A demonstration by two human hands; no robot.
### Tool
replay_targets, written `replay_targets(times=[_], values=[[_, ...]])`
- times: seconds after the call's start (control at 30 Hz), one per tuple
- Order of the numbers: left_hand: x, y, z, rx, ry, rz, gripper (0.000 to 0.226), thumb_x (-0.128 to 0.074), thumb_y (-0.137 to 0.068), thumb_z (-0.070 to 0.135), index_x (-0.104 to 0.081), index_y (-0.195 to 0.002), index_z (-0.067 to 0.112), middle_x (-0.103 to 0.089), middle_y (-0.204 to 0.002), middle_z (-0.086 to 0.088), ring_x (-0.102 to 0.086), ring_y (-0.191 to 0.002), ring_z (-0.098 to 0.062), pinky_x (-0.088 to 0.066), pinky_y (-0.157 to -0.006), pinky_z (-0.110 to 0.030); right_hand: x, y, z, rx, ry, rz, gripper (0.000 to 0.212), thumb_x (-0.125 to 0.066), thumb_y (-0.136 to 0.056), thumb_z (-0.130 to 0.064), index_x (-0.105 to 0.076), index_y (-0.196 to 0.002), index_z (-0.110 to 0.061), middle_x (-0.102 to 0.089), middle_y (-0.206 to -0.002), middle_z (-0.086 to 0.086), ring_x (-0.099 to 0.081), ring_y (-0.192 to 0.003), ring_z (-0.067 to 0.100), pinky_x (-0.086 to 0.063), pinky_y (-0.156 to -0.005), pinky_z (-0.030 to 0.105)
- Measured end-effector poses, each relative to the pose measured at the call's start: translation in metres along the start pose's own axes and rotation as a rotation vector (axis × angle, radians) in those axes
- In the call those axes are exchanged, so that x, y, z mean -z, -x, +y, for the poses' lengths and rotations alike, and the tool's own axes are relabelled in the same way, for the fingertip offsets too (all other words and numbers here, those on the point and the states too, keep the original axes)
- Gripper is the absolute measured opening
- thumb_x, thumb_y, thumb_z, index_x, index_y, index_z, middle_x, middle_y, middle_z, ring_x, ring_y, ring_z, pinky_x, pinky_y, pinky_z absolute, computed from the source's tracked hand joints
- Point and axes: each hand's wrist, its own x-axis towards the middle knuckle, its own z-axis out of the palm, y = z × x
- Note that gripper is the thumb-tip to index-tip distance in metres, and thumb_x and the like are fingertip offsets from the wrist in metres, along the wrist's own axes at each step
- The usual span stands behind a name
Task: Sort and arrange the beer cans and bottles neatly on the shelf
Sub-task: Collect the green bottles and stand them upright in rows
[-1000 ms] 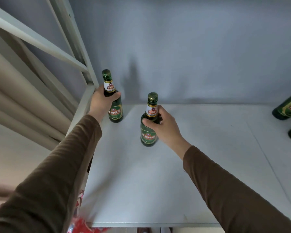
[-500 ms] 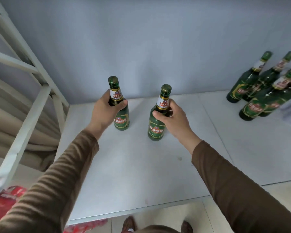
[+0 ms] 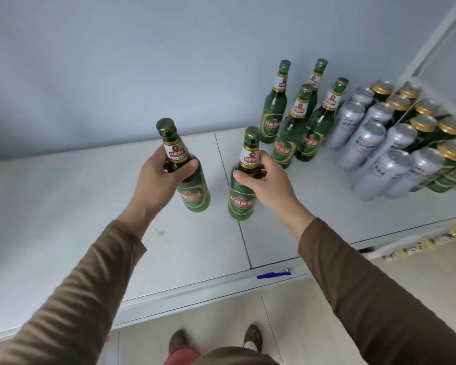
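left hand [image 3: 157, 184] wrapped round one green bottle [image 3: 188, 180], right hand [image 3: 270, 184] gripping another bottle [image 3: 242, 191], both over the shelf [image 3: 63, 206] middle

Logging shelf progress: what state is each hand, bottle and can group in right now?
left hand: grips a bottle neck
left bottle: upright, held
right hand: grips a bottle neck
right bottle: upright, held
four bottles: standing, capped, clustered
silver cans: standing, grouped
gold-topped green cans: standing, grouped
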Motion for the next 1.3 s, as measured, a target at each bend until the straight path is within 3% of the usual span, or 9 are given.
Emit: replay_targets(times=[0.1,0.27,0.47,0.6,0.8,0.93,1.2,1.3], values=[[-0.038,0.007,0.015,-0.009,0.005,-0.04,0.026,-0.075,-0.088,0.025,-0.065,-0.11,0.015,-0.071,-0.101,0.004,-0.063,-0.087,-0.009,-0.049,-0.076,-0.019,0.039,0.002,0.017,-0.034,-0.005,0.028,0.035,-0.078,-0.08,-0.043,-0.063,-0.109,-0.031,-0.069,-0.098,-0.021,-0.064,-0.097,0.0,-0.055,-0.092,0.039],[-0.086,0.005,0.026,-0.017,0.016,-0.108,0.025,-0.077,-0.086,0.028,-0.066,-0.107,0.019,-0.072,-0.098,0.008,-0.065,-0.091,-0.011,-0.05,-0.076,-0.019,0.088,0.002,0.037,-0.074,0.015,0.086,0.054,-0.074,-0.065,-0.06,-0.062,-0.113,-0.039,-0.072,-0.109,-0.017,-0.067,-0.104,0.011,-0.054,-0.095,0.046],[-0.144,0.004,0.041,-0.034,0.028,-0.177,0.027,-0.078,-0.084,0.03,-0.066,-0.108,0.024,-0.072,-0.097,0.014,-0.066,-0.089,-0.002,-0.051,-0.078,-0.018,0.139,-0.003,0.058,-0.088,0.032,0.113,0.035,-0.078,-0.081,-0.039,-0.062,-0.112,-0.039,-0.069,-0.111,-0.02,-0.063,-0.108,0.01,-0.052,-0.099,0.047],[-0.184,0.003,0.054,-0.038,0.028,-0.196,0.023,-0.078,-0.085,0.029,-0.064,-0.099,0.039,-0.07,-0.088,0.029,-0.065,-0.083,0.009,-0.046,-0.07,-0.006,0.171,-0.019,0.075,-0.061,0.054,0.1,0.038,-0.078,-0.081,-0.038,-0.062,-0.115,-0.035,-0.068,-0.112,-0.019,-0.063,-0.108,0.011,-0.052,-0.098,0.047],[-0.244,0.0,0.069,0.014,0.005,-0.096,0.026,-0.079,-0.085,0.025,-0.067,-0.109,0.026,-0.073,-0.095,0.018,-0.065,-0.081,0.008,-0.045,-0.068,-0.005,0.214,-0.051,0.103,-0.018,0.056,0.004,0.043,-0.076,-0.074,-0.049,-0.06,-0.113,-0.035,-0.07,-0.111,-0.016,-0.065,-0.104,0.011,-0.054,-0.094,0.046],[-0.277,-0.001,0.079,0.048,-0.041,-0.007,0.026,-0.077,-0.086,0.022,-0.066,-0.11,0.022,-0.072,-0.094,0.015,-0.063,-0.076,0.011,-0.043,-0.064,-0.003,0.232,-0.067,0.114,0.039,0.067,-0.06,0.038,-0.076,-0.079,-0.04,-0.06,-0.111,-0.028,-0.07,-0.106,-0.013,-0.066,-0.1,0.014,-0.054,-0.091,0.045],[-0.297,-0.005,0.082,0.089,-0.139,0.096,0.025,-0.078,-0.085,0.025,-0.064,-0.106,0.026,-0.07,-0.091,0.017,-0.062,-0.075,0.012,-0.042,-0.063,-0.003,0.24,-0.086,0.124,0.073,0.06,-0.164,0.04,-0.076,-0.081,-0.037,-0.056,-0.114,-0.024,-0.07,-0.107,-0.01,-0.065,-0.101,0.016,-0.054,-0.093,0.045],[-0.294,-0.006,0.082,0.119,-0.121,0.106,0.025,-0.078,-0.084,0.024,-0.062,-0.103,0.03,-0.07,-0.091,0.017,-0.061,-0.074,0.013,-0.045,-0.066,-0.009,0.245,-0.091,0.125,0.056,0.071,-0.199,0.043,-0.075,-0.083,-0.036,-0.054,-0.119,-0.025,-0.069,-0.111,-0.01,-0.064,-0.103,0.016,-0.053,-0.095,0.045]])
